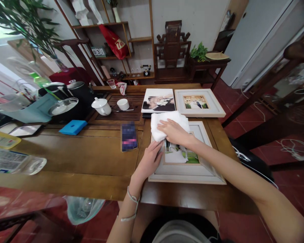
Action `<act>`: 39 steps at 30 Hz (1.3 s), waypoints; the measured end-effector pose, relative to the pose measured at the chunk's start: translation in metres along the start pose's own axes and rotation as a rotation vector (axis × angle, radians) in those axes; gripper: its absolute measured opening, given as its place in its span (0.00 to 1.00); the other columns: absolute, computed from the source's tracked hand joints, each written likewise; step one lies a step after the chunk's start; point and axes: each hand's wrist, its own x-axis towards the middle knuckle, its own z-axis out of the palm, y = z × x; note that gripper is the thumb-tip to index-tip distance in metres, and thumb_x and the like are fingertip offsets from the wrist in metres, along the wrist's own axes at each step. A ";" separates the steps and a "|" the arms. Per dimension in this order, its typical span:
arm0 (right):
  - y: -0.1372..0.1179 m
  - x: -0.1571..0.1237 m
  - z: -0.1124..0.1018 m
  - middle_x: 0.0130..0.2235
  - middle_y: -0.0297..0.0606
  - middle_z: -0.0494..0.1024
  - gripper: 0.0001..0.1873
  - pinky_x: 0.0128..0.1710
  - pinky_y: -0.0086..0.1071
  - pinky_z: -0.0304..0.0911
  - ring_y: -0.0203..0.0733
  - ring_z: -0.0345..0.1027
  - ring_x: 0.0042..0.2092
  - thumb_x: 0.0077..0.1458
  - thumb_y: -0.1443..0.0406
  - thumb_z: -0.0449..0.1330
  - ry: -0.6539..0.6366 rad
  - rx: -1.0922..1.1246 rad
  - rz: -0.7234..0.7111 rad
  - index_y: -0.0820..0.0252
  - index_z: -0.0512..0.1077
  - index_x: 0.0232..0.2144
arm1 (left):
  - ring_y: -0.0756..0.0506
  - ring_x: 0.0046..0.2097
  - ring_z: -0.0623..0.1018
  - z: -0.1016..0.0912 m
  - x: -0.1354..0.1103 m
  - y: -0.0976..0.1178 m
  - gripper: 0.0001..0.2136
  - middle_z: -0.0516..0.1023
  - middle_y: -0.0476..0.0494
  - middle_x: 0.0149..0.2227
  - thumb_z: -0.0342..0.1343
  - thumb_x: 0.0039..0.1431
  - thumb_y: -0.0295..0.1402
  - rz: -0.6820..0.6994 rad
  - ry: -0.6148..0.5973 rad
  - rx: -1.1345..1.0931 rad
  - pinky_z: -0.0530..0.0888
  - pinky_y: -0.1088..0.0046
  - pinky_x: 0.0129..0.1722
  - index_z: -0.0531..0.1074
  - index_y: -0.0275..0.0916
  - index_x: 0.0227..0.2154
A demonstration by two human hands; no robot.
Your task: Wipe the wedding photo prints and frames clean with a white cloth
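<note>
A white-framed photo (187, 168) lies flat on the wooden table (91, 155) in front of me. My right hand (176, 131) lies flat on a white cloth (164, 123) and presses it onto the frame's upper left part. My left hand (149, 160) rests with fingers stretched on the frame's left edge. A string bracelet circles my left wrist.
Beyond lie a frameless photo print (159, 100) and a second white-framed photo (199, 102). A phone (129, 136) lies left of the frame. A tea tray with white teapot (101, 106) and cup (123, 104), a blue sponge (73, 127), kettles and a plastic bottle (15, 162) stand left.
</note>
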 end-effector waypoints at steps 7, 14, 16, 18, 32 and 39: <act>0.015 -0.060 0.006 0.60 0.45 0.70 0.34 0.65 0.51 0.47 0.54 0.52 0.66 0.42 0.81 0.52 -0.004 -0.068 0.175 0.67 0.69 0.54 | 0.39 0.67 0.60 0.001 -0.001 0.002 0.20 0.63 0.36 0.64 0.45 0.68 0.31 0.019 0.008 0.012 0.62 0.50 0.64 0.60 0.40 0.62; -0.076 -0.117 0.005 0.58 0.55 0.71 0.34 0.60 0.46 0.58 0.59 0.60 0.62 0.41 0.75 0.58 -0.076 0.021 0.066 0.74 0.69 0.55 | 0.40 0.67 0.59 0.000 -0.001 0.005 0.20 0.62 0.37 0.65 0.40 0.69 0.28 0.010 -0.013 0.038 0.62 0.51 0.64 0.59 0.40 0.62; -0.093 -0.125 0.002 0.57 0.56 0.71 0.33 0.60 0.46 0.58 0.59 0.60 0.61 0.41 0.74 0.59 -0.070 0.098 0.014 0.73 0.69 0.54 | 0.41 0.67 0.59 0.000 -0.001 0.004 0.21 0.62 0.37 0.65 0.38 0.69 0.27 0.017 -0.016 0.032 0.61 0.51 0.64 0.59 0.40 0.63; -0.093 -0.124 0.002 0.57 0.54 0.72 0.33 0.60 0.47 0.57 0.57 0.60 0.62 0.42 0.74 0.58 -0.062 0.137 0.032 0.71 0.69 0.55 | 0.41 0.68 0.58 0.000 -0.002 0.003 0.21 0.61 0.37 0.65 0.37 0.69 0.27 0.022 -0.015 0.022 0.61 0.51 0.64 0.58 0.41 0.63; -0.029 -0.039 0.017 0.59 0.61 0.68 0.27 0.61 0.51 0.54 0.64 0.59 0.62 0.53 0.77 0.52 0.013 -0.258 0.321 0.79 0.67 0.56 | 0.41 0.67 0.60 0.000 -0.002 0.004 0.20 0.63 0.37 0.64 0.38 0.71 0.30 0.009 0.021 -0.018 0.62 0.51 0.64 0.59 0.41 0.63; -0.112 -0.094 0.006 0.53 0.66 0.73 0.24 0.56 0.48 0.64 0.63 0.68 0.55 0.52 0.73 0.56 -0.025 -0.186 0.022 0.81 0.70 0.52 | 0.41 0.68 0.58 0.001 -0.003 0.003 0.22 0.60 0.37 0.66 0.38 0.70 0.28 -0.008 0.010 -0.003 0.61 0.50 0.64 0.56 0.41 0.64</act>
